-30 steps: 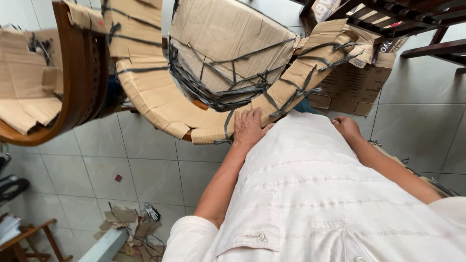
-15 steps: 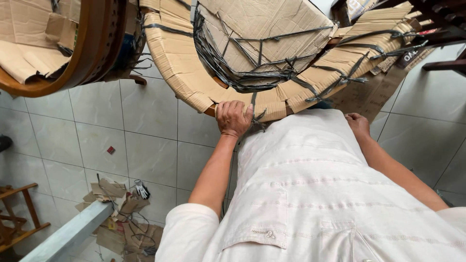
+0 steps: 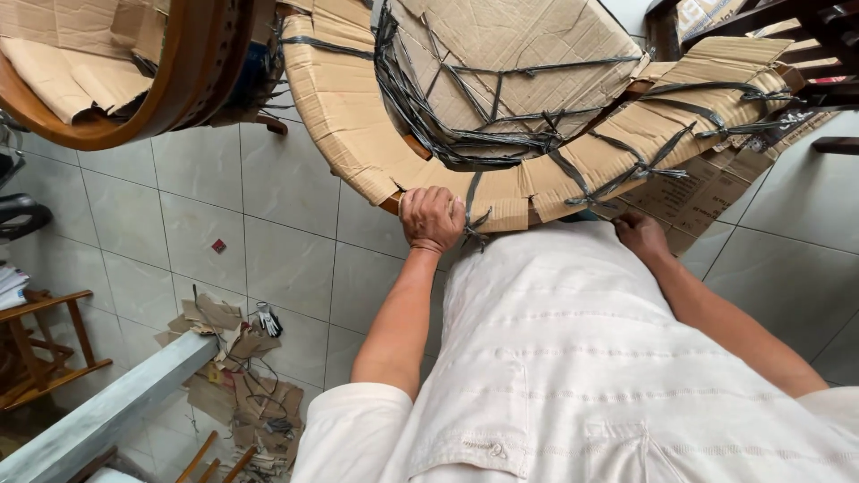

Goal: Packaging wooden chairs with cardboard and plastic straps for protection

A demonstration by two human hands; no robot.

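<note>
Cardboard scraps [image 3: 237,376] and a grey beam [image 3: 107,416] lie on the tiled floor [image 3: 197,233] at eight o'clock, below a round wooden frame [image 3: 170,80] at ten o'clock. At centre the left hand [image 3: 431,217] is clenched over the near rim of the cardboard-wrapped curved piece [image 3: 501,116], which fills twelve o'clock and is bound in dark strapping [image 3: 420,107]. At three o'clock the right hand [image 3: 641,234] reaches under that rim; whether its fingers are closed cannot be told.

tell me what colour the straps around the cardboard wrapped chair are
Dark grey to black straps, seen best in the head view.
</note>
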